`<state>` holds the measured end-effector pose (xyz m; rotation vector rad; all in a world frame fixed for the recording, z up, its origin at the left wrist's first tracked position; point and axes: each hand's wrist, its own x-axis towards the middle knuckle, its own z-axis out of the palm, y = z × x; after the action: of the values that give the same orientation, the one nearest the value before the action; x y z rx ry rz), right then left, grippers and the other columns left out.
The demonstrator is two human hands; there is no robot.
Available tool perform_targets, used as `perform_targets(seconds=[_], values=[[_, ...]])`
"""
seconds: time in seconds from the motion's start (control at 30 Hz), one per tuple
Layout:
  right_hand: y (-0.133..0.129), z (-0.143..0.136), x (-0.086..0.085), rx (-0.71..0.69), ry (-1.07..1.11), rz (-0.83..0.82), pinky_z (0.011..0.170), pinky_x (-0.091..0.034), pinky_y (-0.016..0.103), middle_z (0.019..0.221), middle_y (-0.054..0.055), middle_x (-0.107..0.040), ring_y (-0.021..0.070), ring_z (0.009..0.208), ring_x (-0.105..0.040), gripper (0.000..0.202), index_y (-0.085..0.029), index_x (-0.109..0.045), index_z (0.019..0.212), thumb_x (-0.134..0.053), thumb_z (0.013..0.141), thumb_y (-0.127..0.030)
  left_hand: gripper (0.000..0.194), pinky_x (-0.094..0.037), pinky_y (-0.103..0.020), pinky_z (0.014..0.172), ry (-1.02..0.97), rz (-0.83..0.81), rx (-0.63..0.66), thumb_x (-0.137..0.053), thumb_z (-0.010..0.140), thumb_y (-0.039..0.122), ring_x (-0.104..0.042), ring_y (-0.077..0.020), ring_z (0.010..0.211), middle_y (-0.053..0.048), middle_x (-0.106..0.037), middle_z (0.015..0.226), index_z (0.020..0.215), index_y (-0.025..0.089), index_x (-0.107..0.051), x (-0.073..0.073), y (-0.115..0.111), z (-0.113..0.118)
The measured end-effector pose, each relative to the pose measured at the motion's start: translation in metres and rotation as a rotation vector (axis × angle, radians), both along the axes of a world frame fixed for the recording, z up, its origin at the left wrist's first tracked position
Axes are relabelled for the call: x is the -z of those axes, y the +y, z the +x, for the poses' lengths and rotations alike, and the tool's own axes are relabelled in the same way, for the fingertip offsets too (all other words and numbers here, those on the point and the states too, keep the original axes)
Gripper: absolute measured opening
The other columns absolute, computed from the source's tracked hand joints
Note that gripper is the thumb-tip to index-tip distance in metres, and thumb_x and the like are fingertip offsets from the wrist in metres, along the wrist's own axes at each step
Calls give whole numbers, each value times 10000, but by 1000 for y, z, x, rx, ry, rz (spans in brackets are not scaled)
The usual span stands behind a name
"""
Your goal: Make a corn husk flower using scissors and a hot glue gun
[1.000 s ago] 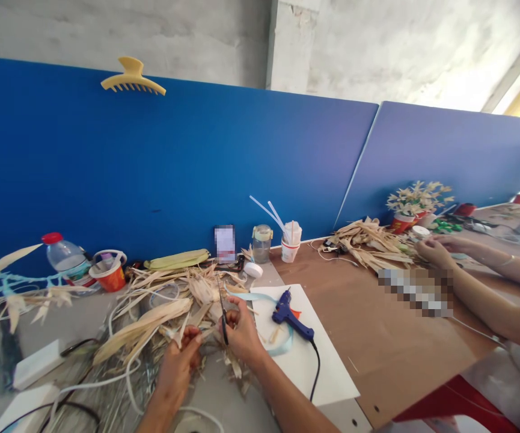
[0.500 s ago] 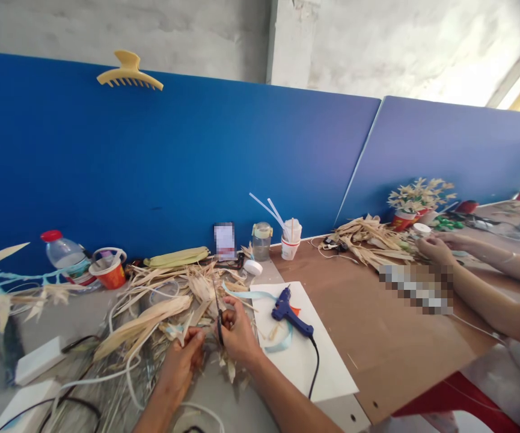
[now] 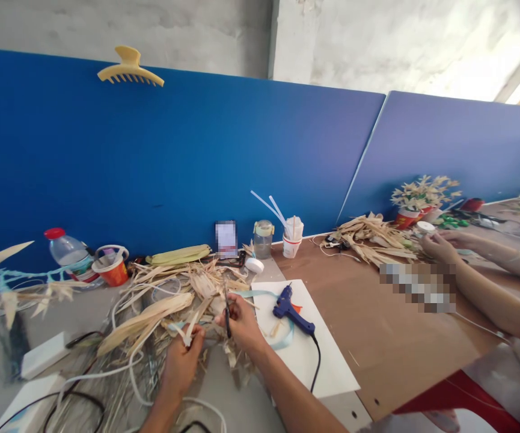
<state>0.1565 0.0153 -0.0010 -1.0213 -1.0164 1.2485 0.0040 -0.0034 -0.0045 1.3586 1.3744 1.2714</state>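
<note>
My left hand (image 3: 185,355) pinches a small corn husk flower (image 3: 188,334) whose pale petals stick up above the fingers. To its right, my right hand (image 3: 240,325) is closed around a pair of scissors (image 3: 228,313), the blades pointing up and away from me. A gap separates the two hands. Dried corn husks (image 3: 151,322) lie loosely heaped behind and left of them, with small scraps beneath. Right of my right hand, a blue glue gun (image 3: 292,311) rests on a white sheet (image 3: 327,361) beside a light blue ribbon (image 3: 282,343).
White power strips (image 3: 45,355) and cables lie at left. A bottle (image 3: 68,252), a red cup (image 3: 112,272), a jar (image 3: 263,239) and a white cup (image 3: 292,245) line the blue partition (image 3: 223,150). At right, a co-worker's hands (image 3: 442,246) work near more husks (image 3: 372,237).
My hands have drawn apart: the left slightly down and left with the flower, the right slightly right with the scissors. The view has shifted a little.
</note>
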Motion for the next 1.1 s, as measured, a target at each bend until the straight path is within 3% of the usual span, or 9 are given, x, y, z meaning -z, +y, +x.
perform_targets(seconds=[0.13,0.27,0.43,0.63,0.77,0.9,1.1], values=[[2,-2,9,-28,-16,-25,457,-262,200,529,-112,-458,93,449,-385,491,-227,-446,1032,-676,598,-216,201,-354,-269,513,27,61,9,-752,594,391,-426,-166,508,7,-511,509,589,217,-653,-7,-5,3],[2,-1,11,-54,9,-19,449,-255,193,531,-114,-467,88,442,-377,476,-230,-413,1019,-647,606,-190,235,-323,-259,482,-15,30,17,-754,613,410,-401,-143,487,18,-483,505,624,198,-652,0,-3,0],[-1,-2,8,-65,3,-17,449,-265,194,528,-118,-453,90,450,-388,446,-229,-405,998,-612,605,-195,390,-174,-221,398,-360,-176,79,-774,574,496,-240,-62,403,74,-357,460,684,150,-632,3,1,2],[-5,-5,5,-59,-27,-29,456,-284,203,542,-115,-462,99,455,-409,416,-243,-411,976,-611,613,-199,307,-168,-178,371,-633,-332,181,-792,609,370,-151,-23,385,115,-251,436,699,131,-621,-8,-2,6],[-6,-8,7,23,-135,21,467,-282,210,546,-107,-447,106,475,-413,404,-223,-429,995,-602,635,-165,319,-175,-165,352,-725,-357,147,-819,583,346,-170,-7,370,91,-382,477,696,143,-600,-6,-1,4],[-7,-11,12,122,-235,71,483,-302,217,556,-95,-453,117,503,-444,397,-205,-450,1027,-573,656,-134,367,-202,-166,355,-695,-339,147,-828,565,360,-222,16,372,4,-611,707,765,134,-620,-5,-3,7],[-8,-14,13,146,-240,73,508,-352,220,588,-78,-497,119,529,-477,398,-183,-442,1058,-539,678,-117,475,-208,-167,364,-611,-355,140,-865,471,357,-256,9,372,21,-602,658,835,133,-657,-5,-6,14]])
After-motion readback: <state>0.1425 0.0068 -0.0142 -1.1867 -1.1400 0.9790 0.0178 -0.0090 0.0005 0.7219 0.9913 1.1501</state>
